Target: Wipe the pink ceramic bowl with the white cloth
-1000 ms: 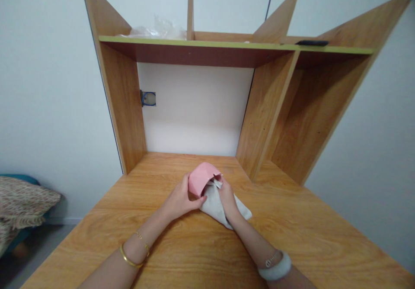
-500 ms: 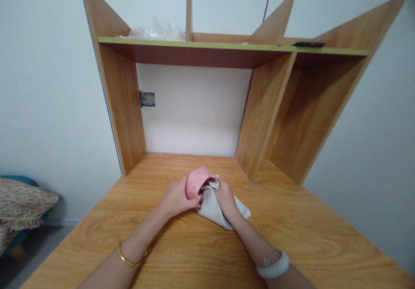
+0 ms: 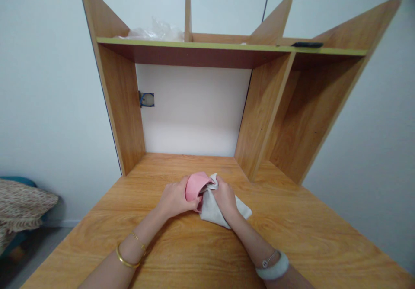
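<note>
Left hand (image 3: 177,199) clamped round the pink bowl (image 3: 196,184): thumb on the near side by the mouth, the other fingers on the far side, partly hidden. Right hand (image 3: 226,198) closed on the cloth (image 3: 212,210), a bunched end of it pressed at the bowl's rim. Exact placing of the right fingertips hidden.

Bowl tilted on its side, mouth facing right and toward the near edge. It sits in from the tabletop's (image 3: 308,241) far edge, roughly midway between left and right edges; cannot tell whether it touches the wood. Cloth drapes down from the mouth, passes under the right wrist, one corner spread out to the right.

Against one second ago: bowl slightly lower and farther left, turned so that more pink shows below the left thumb. Right fingers then reached inside the mouth; now they are drawn back to the rim, and a twist of cloth stands up there. Loose corner of cloth nearly unmoved. Left hand shifts with the bowl, same hold.

Surroundings unchanged: clear plastic (image 3: 155,31) and a dark flat object (image 3: 307,45) on the shelf (image 3: 194,44), patterned throw (image 3: 26,202) off beyond the tabletop's left edge.
</note>
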The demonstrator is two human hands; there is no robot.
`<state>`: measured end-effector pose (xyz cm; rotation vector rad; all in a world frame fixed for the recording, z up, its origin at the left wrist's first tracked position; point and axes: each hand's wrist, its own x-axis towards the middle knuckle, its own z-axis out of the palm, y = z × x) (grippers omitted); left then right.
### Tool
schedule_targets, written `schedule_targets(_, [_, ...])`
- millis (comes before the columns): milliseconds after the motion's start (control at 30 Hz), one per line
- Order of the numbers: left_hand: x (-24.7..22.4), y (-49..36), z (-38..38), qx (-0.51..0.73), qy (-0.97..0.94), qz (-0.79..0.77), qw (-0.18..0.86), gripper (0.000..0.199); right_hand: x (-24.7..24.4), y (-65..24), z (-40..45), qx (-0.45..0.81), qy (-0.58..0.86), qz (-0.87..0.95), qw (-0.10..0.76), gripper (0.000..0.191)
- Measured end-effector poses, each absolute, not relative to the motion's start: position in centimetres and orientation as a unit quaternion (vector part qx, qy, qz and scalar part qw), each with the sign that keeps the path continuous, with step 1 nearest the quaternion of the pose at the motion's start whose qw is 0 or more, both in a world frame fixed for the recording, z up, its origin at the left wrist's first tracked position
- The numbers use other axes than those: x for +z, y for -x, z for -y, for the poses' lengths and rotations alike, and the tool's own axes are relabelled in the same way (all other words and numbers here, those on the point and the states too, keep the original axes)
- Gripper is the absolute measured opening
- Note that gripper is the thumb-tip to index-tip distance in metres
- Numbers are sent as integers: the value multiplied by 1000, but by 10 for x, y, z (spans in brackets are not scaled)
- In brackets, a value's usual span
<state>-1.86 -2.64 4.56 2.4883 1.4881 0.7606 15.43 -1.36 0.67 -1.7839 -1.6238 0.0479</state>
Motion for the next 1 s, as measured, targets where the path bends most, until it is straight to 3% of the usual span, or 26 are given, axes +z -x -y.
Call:
schedule_targets(300, [45, 18, 27, 251, -830, -494, 70, 58, 11, -156, 15, 22, 673, 651, 350, 7])
schedule_targets(500, [39, 21, 24, 295, -822, -476, 104, 70, 7, -157, 14, 64, 645, 637, 418, 6])
schedule_targets(800, [28, 19, 15, 411, -780, -382, 278, 87, -1, -163, 3, 188, 574, 556, 572, 19])
schedule_targets(1000, [23, 14, 22, 397, -797, -371, 263, 74, -5, -163, -3, 214, 551, 549, 592, 20])
